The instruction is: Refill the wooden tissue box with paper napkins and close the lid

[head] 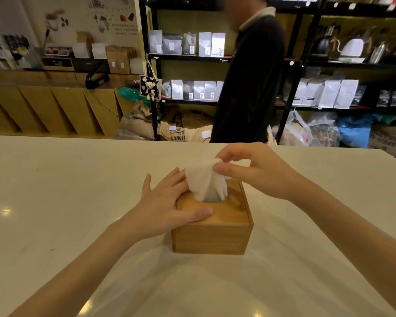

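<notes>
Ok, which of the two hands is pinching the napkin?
The right hand: its thumb and fingertips pinch the top of the white napkin sticking out of the wooden box. The left hand lies flat on the lid, holding nothing.

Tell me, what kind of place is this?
Probably a coffee shop or roastery. Black shelves hold rows of white and grey coffee bags, pour-over kettles sit on the upper right shelf, and burlap sacks lie on the floor beyond the white counter.

Head-worn view, forward and down, close
</notes>
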`<state>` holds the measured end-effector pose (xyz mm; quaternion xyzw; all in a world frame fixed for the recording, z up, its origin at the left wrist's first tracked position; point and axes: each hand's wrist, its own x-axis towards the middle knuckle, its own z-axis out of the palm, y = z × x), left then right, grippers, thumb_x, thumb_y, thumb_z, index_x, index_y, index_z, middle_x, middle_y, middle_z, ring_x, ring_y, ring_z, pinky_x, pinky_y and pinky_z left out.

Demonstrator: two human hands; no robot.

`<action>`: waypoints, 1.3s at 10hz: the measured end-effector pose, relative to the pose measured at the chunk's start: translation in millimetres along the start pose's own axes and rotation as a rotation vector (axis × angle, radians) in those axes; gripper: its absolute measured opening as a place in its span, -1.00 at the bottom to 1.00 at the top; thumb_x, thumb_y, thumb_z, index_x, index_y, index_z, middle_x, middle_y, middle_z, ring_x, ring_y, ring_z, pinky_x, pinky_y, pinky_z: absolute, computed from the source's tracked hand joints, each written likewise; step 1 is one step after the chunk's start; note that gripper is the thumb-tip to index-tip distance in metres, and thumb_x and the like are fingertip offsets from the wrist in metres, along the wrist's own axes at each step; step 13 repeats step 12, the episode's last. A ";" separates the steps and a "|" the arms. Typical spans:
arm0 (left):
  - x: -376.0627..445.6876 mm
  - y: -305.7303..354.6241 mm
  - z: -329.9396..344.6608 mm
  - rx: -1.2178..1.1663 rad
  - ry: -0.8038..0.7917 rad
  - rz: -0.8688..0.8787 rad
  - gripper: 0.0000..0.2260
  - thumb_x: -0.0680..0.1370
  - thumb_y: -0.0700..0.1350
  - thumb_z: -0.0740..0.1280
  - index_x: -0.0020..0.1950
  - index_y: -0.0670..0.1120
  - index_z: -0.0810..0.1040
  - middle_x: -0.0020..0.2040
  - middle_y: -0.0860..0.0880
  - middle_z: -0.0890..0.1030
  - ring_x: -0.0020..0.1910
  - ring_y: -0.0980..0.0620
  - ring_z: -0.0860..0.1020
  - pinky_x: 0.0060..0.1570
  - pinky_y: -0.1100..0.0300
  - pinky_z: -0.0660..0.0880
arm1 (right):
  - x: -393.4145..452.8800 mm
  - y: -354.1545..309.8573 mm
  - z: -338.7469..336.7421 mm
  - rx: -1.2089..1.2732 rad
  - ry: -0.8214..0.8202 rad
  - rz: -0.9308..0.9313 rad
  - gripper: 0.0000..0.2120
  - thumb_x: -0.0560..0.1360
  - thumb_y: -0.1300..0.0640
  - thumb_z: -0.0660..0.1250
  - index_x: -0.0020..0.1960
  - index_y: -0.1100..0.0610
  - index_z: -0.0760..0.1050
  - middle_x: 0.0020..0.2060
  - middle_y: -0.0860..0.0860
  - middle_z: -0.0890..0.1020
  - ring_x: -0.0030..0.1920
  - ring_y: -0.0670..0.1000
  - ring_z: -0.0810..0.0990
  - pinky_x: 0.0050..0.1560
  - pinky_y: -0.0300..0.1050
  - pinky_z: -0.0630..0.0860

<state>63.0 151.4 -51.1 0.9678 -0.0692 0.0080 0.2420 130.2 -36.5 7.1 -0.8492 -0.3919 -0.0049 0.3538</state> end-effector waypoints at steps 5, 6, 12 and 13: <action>13.0 20.9 -34.6 -0.740 0.303 0.051 -0.86 0.48 -0.15 0.35 -0.11 0.10 0.60 -0.32 0.33 0.66 -0.23 0.45 0.58 -0.35 0.58 0.45 | -4.6 16.9 1.7 0.412 -0.144 0.240 -0.66 0.38 0.22 0.44 0.08 -0.07 0.49 -0.18 0.00 0.66 -0.12 -0.07 0.62 -0.01 -0.26 0.52; 11.6 21.8 -38.0 -0.765 0.344 0.091 -0.83 0.48 -0.19 0.34 -0.08 0.09 0.59 -0.27 0.30 0.66 -0.24 0.44 0.59 -0.31 0.57 0.47 | -8.1 22.4 1.8 0.499 -0.024 0.231 -0.62 0.35 0.26 0.46 0.02 -0.13 0.50 -0.29 -0.08 0.65 -0.15 -0.08 0.66 -0.09 -0.30 0.57; 21.9 11.8 -55.5 -0.668 0.347 0.070 -0.90 0.52 -0.01 0.29 -0.10 0.20 0.56 -0.24 0.27 0.65 -0.23 0.39 0.58 -0.21 0.41 0.49 | -21.3 8.1 -23.8 0.402 0.274 0.229 -0.61 0.41 0.11 0.40 0.21 -0.03 0.44 -0.01 -0.10 0.62 0.05 -0.09 0.59 0.09 -0.17 0.50; 21.9 11.8 -55.5 -0.668 0.347 0.070 -0.90 0.52 -0.01 0.29 -0.10 0.20 0.56 -0.24 0.27 0.65 -0.23 0.39 0.58 -0.21 0.41 0.49 | -21.3 8.1 -23.8 0.402 0.274 0.229 -0.61 0.41 0.11 0.40 0.21 -0.03 0.44 -0.01 -0.10 0.62 0.05 -0.09 0.59 0.09 -0.17 0.50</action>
